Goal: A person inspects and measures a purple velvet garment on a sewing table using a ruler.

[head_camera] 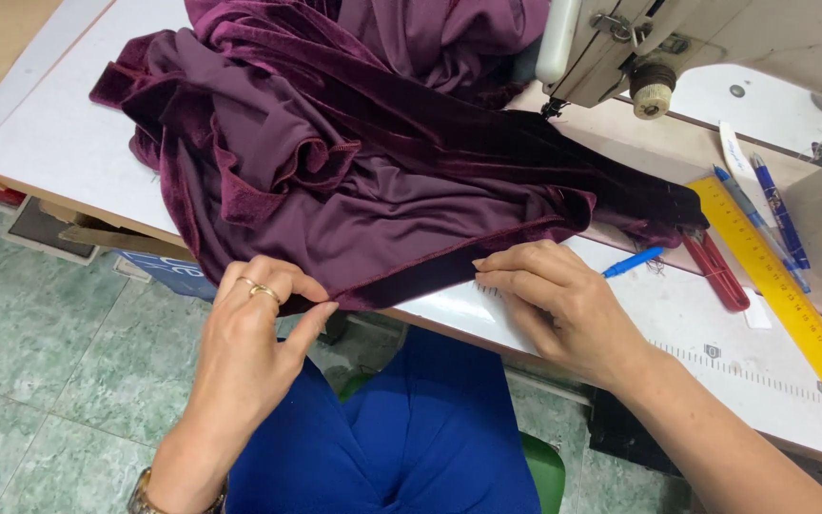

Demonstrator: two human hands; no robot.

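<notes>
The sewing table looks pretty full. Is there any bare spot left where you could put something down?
Yes. White table shows bare left of the purple velvet fabric, and again between the right hand and the yellow ruler. It is crowded by the sewing machine, where blue pens and a red tool lie. The left hand pinches the fabric's edge.

Both forearms are bare, with no sleeves reaching into sight. The left hand (259,328) wears two thin gold rings (261,289) side by side on neighbouring fingers, and a metal wristwatch (145,495) with a gold-toned band circles that wrist, only partly visible at the frame's edge. The right hand (563,305) carries no jewellery. The lap is clothed in bright royal-blue fabric (411,438), smooth with a few soft folds.
</notes>
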